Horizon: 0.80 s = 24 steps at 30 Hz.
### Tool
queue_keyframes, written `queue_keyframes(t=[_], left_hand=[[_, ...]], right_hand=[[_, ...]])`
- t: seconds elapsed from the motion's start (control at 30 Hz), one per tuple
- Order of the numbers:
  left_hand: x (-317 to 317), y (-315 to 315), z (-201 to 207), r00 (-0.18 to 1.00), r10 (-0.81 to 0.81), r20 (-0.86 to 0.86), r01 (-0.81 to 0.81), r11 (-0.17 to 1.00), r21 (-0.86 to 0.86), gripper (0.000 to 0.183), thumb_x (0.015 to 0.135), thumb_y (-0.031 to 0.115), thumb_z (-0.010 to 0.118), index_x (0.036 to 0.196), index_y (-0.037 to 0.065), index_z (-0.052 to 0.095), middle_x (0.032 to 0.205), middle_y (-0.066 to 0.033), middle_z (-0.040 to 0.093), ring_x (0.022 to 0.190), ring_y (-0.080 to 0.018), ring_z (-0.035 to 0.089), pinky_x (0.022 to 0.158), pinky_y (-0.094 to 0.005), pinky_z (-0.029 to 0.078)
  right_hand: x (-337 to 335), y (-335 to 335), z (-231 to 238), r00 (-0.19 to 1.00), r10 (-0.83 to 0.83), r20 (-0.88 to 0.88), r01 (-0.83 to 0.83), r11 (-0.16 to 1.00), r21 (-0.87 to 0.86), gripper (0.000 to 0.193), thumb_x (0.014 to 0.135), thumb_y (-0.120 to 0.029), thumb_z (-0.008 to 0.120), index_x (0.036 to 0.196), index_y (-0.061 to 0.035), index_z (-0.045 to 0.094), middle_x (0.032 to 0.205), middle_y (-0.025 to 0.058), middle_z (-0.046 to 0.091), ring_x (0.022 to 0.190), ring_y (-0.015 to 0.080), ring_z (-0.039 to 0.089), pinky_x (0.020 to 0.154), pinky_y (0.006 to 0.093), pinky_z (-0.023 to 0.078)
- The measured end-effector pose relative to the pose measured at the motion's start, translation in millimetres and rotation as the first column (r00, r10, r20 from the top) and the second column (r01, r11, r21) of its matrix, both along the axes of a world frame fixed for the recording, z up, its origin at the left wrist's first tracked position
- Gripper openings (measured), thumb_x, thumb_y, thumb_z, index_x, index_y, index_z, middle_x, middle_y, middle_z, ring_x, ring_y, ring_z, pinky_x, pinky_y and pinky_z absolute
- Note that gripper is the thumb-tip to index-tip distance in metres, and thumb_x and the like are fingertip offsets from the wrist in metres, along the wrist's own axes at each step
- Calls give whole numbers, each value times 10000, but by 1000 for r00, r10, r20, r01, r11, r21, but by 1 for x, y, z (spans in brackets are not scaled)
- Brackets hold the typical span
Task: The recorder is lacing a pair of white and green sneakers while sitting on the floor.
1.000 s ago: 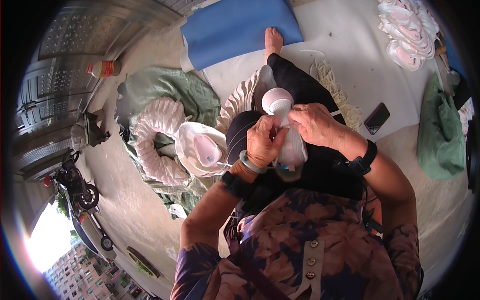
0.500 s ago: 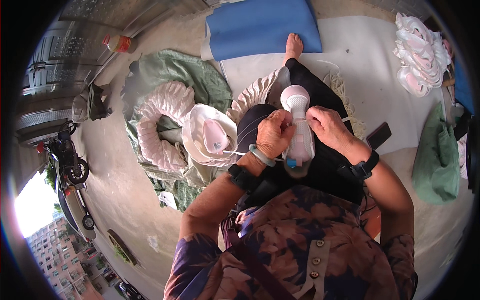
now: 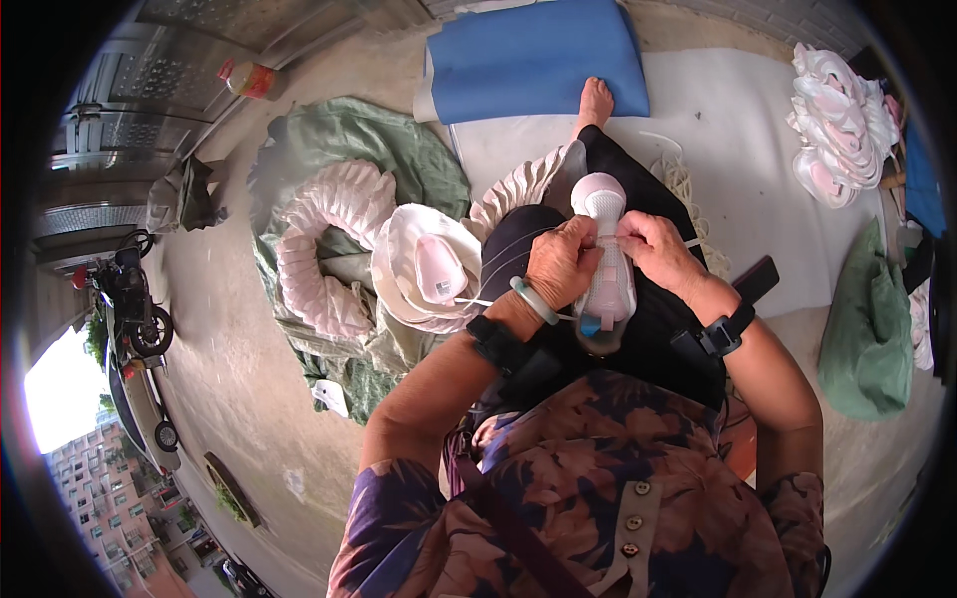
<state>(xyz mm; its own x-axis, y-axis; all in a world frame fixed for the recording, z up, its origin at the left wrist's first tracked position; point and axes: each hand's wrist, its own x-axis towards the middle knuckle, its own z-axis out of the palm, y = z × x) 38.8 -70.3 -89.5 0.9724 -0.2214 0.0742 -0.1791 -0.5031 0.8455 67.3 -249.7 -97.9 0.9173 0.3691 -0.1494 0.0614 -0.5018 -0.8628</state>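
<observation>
A pale pink and white shoe upper (image 3: 606, 291) rests on my lap, its rounded toe pointing away from me. My left hand (image 3: 561, 263) is closed on its left edge, thumb and fingers pinched near the lacing area. Opposite it, my right hand (image 3: 662, 257) pinches at the same area from the right. A thin white shoelace (image 3: 471, 301) shows left of my left wrist, and a short white end sticks out beyond my right hand. My fingers hide most of the lacing. Beside my left thigh lies another pink and white upper (image 3: 439, 271).
Curved rows of stacked uppers (image 3: 309, 249) lie on a green sheet (image 3: 364, 135) at left. Cream laces (image 3: 681, 179) hang by my right leg, near a dark phone (image 3: 756, 279). More uppers (image 3: 837, 120), a green sack (image 3: 865, 329) and a blue mat (image 3: 538, 60) lie around.
My fingertips have come closer together over the lacing area. The view has shifted slightly, and the upper now sits a little farther right in it.
</observation>
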Motion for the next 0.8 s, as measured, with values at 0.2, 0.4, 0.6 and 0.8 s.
queue_keyframes(t=[0.2, 0.4, 0.6, 0.8], left_hand=[[3, -4, -1, 998, -63, 18, 62, 996, 67, 172, 727, 47, 658, 837, 20, 528, 666, -132, 574, 592, -249, 600, 552, -311, 467], [7, -5, -4, 999, -42, -28, 43, 999, 20, 139, 755, 74, 653, 783, 28, 524, 629, -126, 554, 544, -237, 563, 520, -315, 442], [17, 2, 5, 989, -146, -3, 146, 989, -6, 108, 789, 75, 628, 778, 26, 532, 610, -99, 548, 520, -192, 540, 511, -297, 435], [1, 66, 15, 993, 28, -110, -26, 999, 22, 36, 816, 19, 564, 791, 32, 542, 624, -20, 562, 584, -86, 548, 525, -236, 450]], right_hand=[[9, 0, 6, 985, 85, -153, -59, 983, 171, 88, 735, -44, 586, 732, 41, 565, 650, 167, 589, 599, 236, 587, 565, 345, 443], [15, 0, 18, 952, 119, -282, -88, 989, 121, 89, 729, -39, 583, 720, 48, 572, 625, 132, 588, 604, 175, 573, 565, 324, 446], [16, -13, 27, 984, 162, -70, -160, 987, 30, 120, 735, -19, 572, 837, 1, 512, 610, 79, 548, 540, 164, 508, 522, 320, 410], [5, -26, 22, 949, 203, 241, -168, 973, -159, 236, 670, 10, 562, 887, -36, 480, 693, 131, 575, 661, 315, 582, 603, 396, 459]])
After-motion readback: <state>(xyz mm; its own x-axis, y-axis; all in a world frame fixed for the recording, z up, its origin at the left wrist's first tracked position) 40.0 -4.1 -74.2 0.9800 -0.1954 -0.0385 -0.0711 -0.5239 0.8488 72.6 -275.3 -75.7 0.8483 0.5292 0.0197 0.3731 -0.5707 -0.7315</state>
